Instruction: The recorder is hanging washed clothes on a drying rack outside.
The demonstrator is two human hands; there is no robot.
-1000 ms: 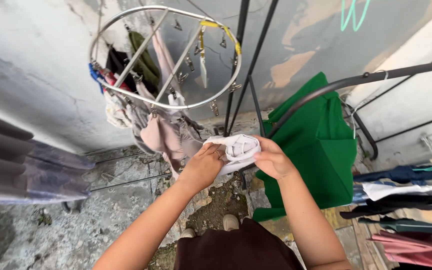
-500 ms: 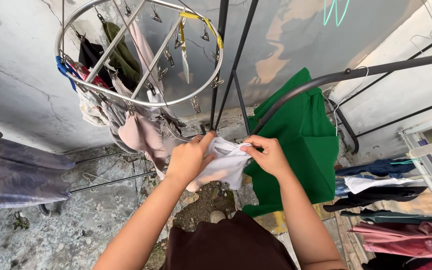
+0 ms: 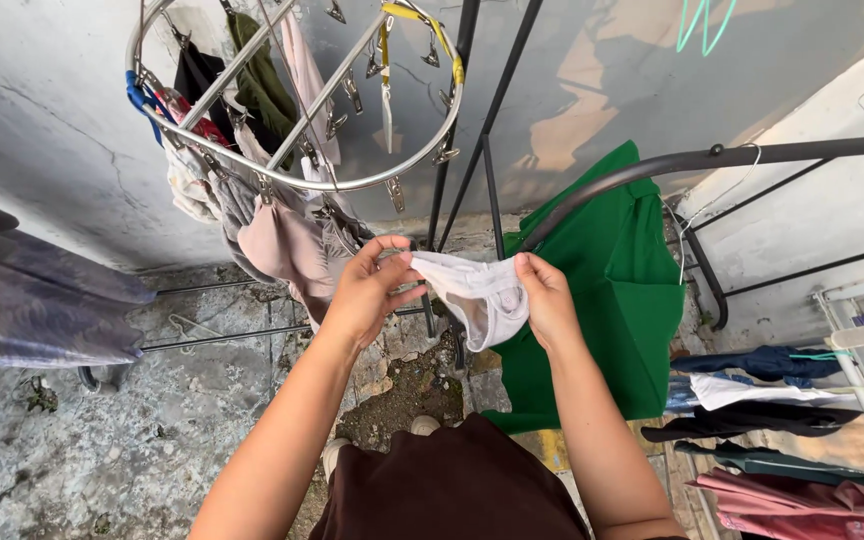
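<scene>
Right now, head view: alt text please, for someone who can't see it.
Seen from above, a person's left hand and right hand stretch a small white garment between them. Above hangs a round metal clip hanger with small clothes pegged on it; a green garment hangs from a dark rail to the right.

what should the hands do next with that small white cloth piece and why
Probably lift the small white cloth garment toward a free clip on the round metal clip hanger. The left hand and right hand hold it spread by its top edge, just below the ring, where several clips hang empty.
</scene>
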